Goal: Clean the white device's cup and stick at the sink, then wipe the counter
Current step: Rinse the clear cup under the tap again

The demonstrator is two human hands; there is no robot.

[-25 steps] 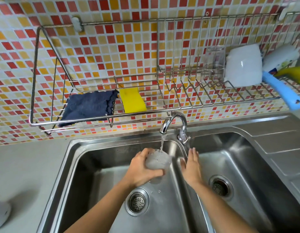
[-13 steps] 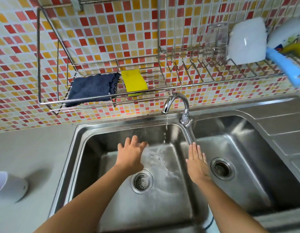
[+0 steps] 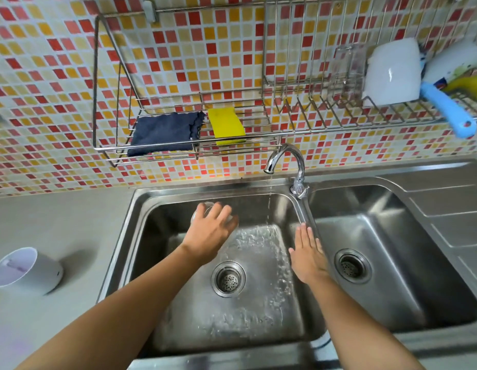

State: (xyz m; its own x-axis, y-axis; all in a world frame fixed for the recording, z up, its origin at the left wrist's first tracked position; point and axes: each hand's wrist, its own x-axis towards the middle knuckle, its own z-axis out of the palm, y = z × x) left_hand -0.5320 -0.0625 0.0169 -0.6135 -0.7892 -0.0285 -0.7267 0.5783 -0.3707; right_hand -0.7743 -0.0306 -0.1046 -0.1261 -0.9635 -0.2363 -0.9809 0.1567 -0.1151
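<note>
Cup [image 3: 202, 209] mostly hidden behind left hand [image 3: 209, 233]

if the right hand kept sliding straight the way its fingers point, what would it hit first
Probably the tap base: the right hand lies flat along the sink divider, fingers aimed up it. Depth is unclear.

The left hand [image 3: 209, 231] covered nearly all of the clear cup [image 3: 202, 209], so only a curved bit of rim showed past the fingers, and whether the fingers truly closed on it could not be told; the right hand [image 3: 308, 256] lay flat with its palm side hidden; both forearms ran off the bottom edge; the white device [image 3: 26, 271] on the counter had something pale inside, too blurred to make out; at the right edge the rack [image 3: 285, 130] and a yellow object [image 3: 469, 86] were cut off; the glass [image 3: 348, 70] on the rack was faint behind its wires.
</note>
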